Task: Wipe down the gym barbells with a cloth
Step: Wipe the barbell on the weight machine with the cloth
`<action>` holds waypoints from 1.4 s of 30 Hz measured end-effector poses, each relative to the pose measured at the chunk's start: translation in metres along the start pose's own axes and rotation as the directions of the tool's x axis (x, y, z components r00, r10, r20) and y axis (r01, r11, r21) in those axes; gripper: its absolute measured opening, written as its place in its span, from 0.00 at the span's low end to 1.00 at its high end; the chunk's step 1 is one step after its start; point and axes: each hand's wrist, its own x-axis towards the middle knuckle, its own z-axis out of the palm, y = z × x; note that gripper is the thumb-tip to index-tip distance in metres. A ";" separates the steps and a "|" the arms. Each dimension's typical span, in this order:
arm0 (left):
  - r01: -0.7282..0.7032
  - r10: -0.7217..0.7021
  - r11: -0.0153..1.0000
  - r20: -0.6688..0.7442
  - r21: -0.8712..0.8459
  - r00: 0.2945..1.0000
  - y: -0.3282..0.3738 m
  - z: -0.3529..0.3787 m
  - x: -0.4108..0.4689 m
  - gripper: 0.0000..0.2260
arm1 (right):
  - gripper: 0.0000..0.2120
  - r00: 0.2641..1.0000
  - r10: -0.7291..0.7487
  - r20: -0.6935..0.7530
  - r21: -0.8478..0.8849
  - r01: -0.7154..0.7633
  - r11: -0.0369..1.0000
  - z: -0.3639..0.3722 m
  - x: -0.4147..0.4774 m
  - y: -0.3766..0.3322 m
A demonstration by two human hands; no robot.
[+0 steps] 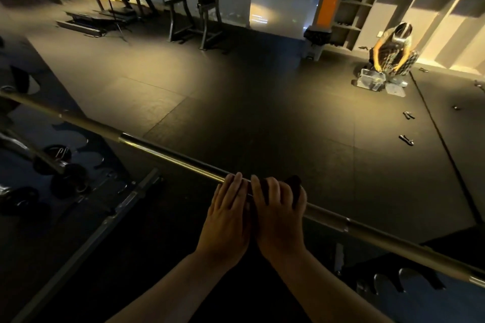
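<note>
A long steel barbell (168,155) crosses the view from upper left to lower right at about waist height. A dark cloth (294,186) is wrapped over the bar near its middle. My right hand (278,215) grips the cloth and the bar under it, fingers curled over the top. Right beside it, my left hand (228,212) lies on the bar with fairly straight fingers reaching over it, touching the cloth's left edge.
Weight plates (68,181) and a second bar (126,202) lie on the floor at lower left. A bench frame (196,8) stands at the back. At the right, a crouching person (393,50) leans over plastic boxes by grey shelves (420,2). Small clips (406,139) lie on the dark mat.
</note>
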 end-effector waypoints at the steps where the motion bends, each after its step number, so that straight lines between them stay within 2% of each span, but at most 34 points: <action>1: -0.012 0.012 1.000 0.000 -0.004 1.000 0.002 0.003 -0.002 0.28 | 0.40 1.000 -0.021 0.005 0.004 0.021 1.000 0.000 0.005 0.000; 3: -0.050 0.050 0.999 -0.004 -0.010 0.999 0.005 0.008 -0.004 0.28 | 0.38 0.998 -0.070 -0.003 0.023 0.070 0.997 -0.003 0.005 0.015; 6: -0.083 0.081 0.996 -0.035 -0.038 0.996 0.015 0.014 -0.004 0.29 | 0.21 0.997 -0.034 -0.069 0.078 0.040 0.996 -0.008 -0.015 0.054; 7: -0.091 0.088 0.994 -0.046 -0.058 0.995 0.021 0.017 -0.002 0.29 | 0.18 0.997 0.001 -0.083 0.088 0.007 0.996 -0.010 -0.025 0.068; 11: -0.203 0.199 0.977 -0.059 -0.068 0.978 0.051 0.040 0.007 0.27 | 0.18 0.978 0.124 -0.170 0.090 -0.110 0.990 -0.015 -0.068 0.122; 14: -0.306 0.304 0.952 -0.067 -0.008 0.950 0.072 0.059 0.012 0.24 | 0.17 0.946 0.229 -0.230 0.067 -0.219 0.973 -0.019 -0.097 0.161; 17: -0.365 0.365 0.931 -0.056 0.015 0.929 0.096 0.071 0.019 0.24 | 0.17 0.890 0.397 -0.223 0.111 -0.382 0.918 -0.019 -0.100 0.159; 18: -0.401 0.401 0.916 -0.043 0.018 0.915 0.103 0.075 0.021 0.24 | 0.16 0.889 0.412 -0.199 0.128 -0.393 0.911 -0.018 -0.096 0.151; 19: -0.438 0.439 0.899 -0.027 0.028 0.898 0.109 0.079 0.022 0.25 | 0.16 0.907 0.383 -0.175 0.142 -0.361 0.922 -0.015 -0.092 0.144; 22: -0.495 0.495 0.867 0.007 0.056 0.869 0.123 0.089 0.028 0.26 | 0.24 0.971 0.205 -0.122 0.163 -0.184 0.969 -0.014 -0.092 0.151; 24: -0.489 0.490 0.871 -0.003 0.054 0.872 0.126 0.092 0.031 0.24 | 0.24 0.975 0.187 -0.118 0.135 -0.171 0.976 -0.022 -0.105 0.178; 29: -0.476 0.478 0.878 -0.054 0.040 0.877 0.127 0.096 0.030 0.22 | 0.15 0.863 0.464 -0.200 0.138 -0.444 0.885 -0.026 -0.158 0.242; 33: -0.480 0.482 0.876 -0.059 0.037 0.874 0.129 0.094 0.030 0.22 | 0.13 0.719 0.675 -0.166 0.337 -0.602 0.724 -0.026 -0.138 0.212; 34: -0.486 0.488 0.873 -0.053 0.045 0.871 0.128 0.093 0.030 0.22 | 0.14 0.710 0.687 -0.156 0.352 -0.610 0.710 -0.025 -0.128 0.196; 36: -0.485 0.490 0.869 -0.032 0.092 0.871 0.118 0.086 0.028 0.23 | 0.13 0.765 0.625 -0.155 0.313 -0.562 0.766 -0.020 -0.110 0.166; 39: -0.423 0.430 0.893 -0.019 0.152 0.902 0.086 0.073 0.025 0.26 | 0.22 0.868 0.480 -0.126 0.270 -0.436 0.859 -0.013 -0.080 0.125; 42: -0.344 0.353 0.914 -0.007 0.214 0.936 0.050 0.056 0.018 0.28 | 0.22 0.932 0.354 -0.081 0.287 -0.318 0.904 -0.015 -0.044 0.079</action>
